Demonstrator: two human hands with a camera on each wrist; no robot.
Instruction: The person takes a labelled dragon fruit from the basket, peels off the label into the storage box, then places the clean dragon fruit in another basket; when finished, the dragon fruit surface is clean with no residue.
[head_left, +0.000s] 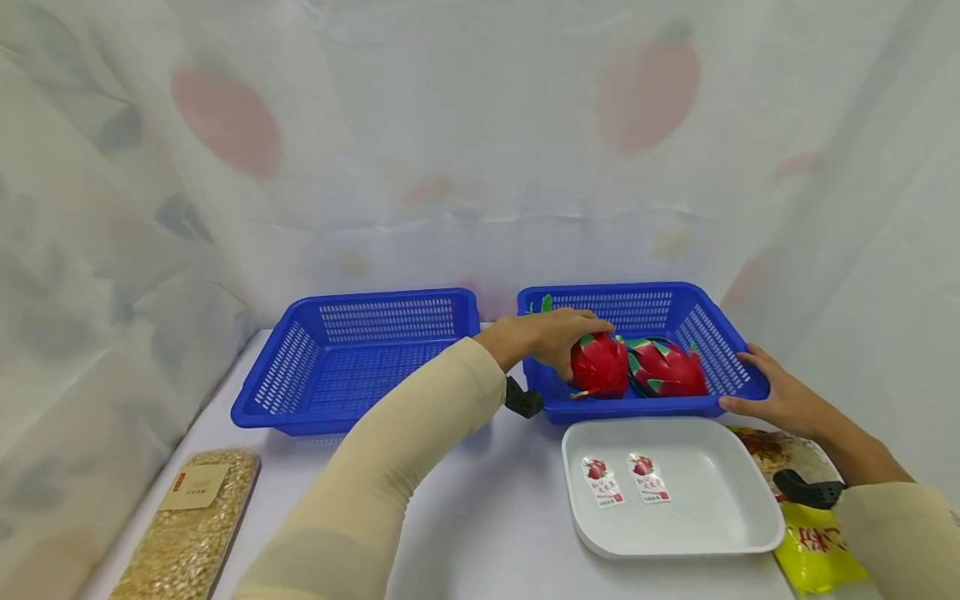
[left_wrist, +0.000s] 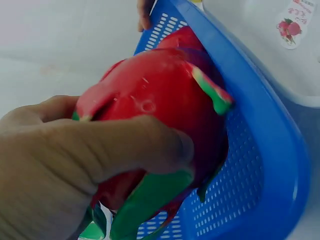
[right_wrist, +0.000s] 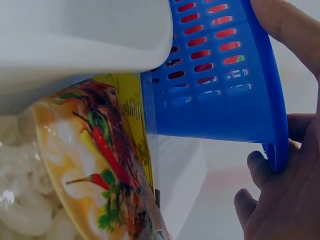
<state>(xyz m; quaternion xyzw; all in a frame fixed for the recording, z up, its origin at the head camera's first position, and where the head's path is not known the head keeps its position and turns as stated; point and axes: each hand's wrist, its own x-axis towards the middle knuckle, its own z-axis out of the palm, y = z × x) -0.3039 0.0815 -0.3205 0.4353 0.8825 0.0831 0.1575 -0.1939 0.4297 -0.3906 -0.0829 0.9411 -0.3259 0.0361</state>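
Note:
My left hand (head_left: pixel 551 337) reaches into the right blue basket (head_left: pixel 630 408) and grips a red dragon fruit (head_left: pixel 602 367) with green-tipped scales. In the left wrist view its thumb lies across the fruit (left_wrist: pixel 155 95), close by the basket's wall. A second dragon fruit (head_left: pixel 667 369) lies in the same basket, just to the right. My right hand (head_left: pixel 787 404) holds that basket's front right corner, thumb on the front rim and fingers curled over the side rim, as the right wrist view also shows.
Left of centre stands another blue basket (head_left: pixel 258 408). A white tray (head_left: pixel 675 542) with two dragon fruit stickers (head_left: pixel 602 482) sits in front of the right basket. A colourful food packet (head_left: pixel 817 542) lies under my right forearm; a bag of grain (head_left: pixel 187 525) lies at front left.

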